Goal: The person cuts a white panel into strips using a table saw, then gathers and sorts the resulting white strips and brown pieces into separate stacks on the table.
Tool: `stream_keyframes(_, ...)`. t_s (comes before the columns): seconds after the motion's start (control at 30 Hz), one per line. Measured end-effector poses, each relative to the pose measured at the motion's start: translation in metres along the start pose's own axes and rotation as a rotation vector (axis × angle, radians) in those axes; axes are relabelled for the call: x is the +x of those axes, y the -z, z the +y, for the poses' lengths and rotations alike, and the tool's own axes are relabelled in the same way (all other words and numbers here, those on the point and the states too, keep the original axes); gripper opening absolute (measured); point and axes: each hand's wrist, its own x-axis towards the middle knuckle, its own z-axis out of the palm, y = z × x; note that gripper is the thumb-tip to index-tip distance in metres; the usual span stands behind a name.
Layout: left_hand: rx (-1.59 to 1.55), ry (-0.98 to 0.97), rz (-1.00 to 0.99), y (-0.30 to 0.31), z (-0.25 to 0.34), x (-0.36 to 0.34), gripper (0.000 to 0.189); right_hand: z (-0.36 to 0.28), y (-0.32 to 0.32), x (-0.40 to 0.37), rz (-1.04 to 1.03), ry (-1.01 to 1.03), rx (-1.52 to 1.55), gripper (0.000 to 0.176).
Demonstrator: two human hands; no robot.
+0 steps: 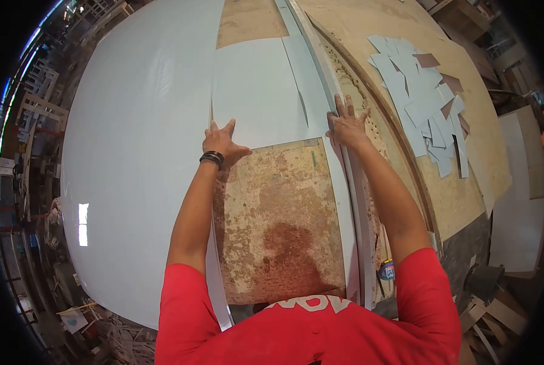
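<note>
My left hand (223,141) lies with its fingers spread at the near left corner of a pale blue sheet (257,91), beside the edge of a large glossy pale sheet (132,121). Near the right corner of the smaller sheet, my right hand (348,125) rests with spread fingers on a long pale rail (327,82). A narrow pale strip (343,207) runs along the rail's left side. Between my forearms shows a worn, stained board (278,213). Neither hand is closed round anything.
Many cut pale pieces (433,103) lie heaped on a tan board (381,24) at the right. A tape measure (387,270) sits by my right upper arm. Wood scraps (494,322) are at the lower right, and a dark cylindrical container (484,281) stands near them.
</note>
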Motion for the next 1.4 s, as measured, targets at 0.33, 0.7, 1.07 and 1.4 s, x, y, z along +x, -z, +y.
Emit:
stream_keyframes(0.33,-0.004,0.009,0.034,0.004,-0.001,0.023,0.117,0.001,0.006,0.027,-0.01,-0.002,-0.026,0.062)
stream_keyframes(0.7,-0.132,-0.107,0.147,0.016,-0.02,0.037,0.108,0.003,0.014,0.052,-0.027,-0.01,-0.021,0.058)
stream_keyframes(1.07,-0.206,-0.348,0.503,-0.009,-0.036,0.039,0.078,0.002,0.02,0.071,-0.022,-0.024,0.005,0.058)
stream_keyframes(1.4,-0.11,-0.61,0.981,-0.007,-0.038,0.053,0.04,0.004,0.021,0.071,-0.02,-0.009,0.03,0.056)
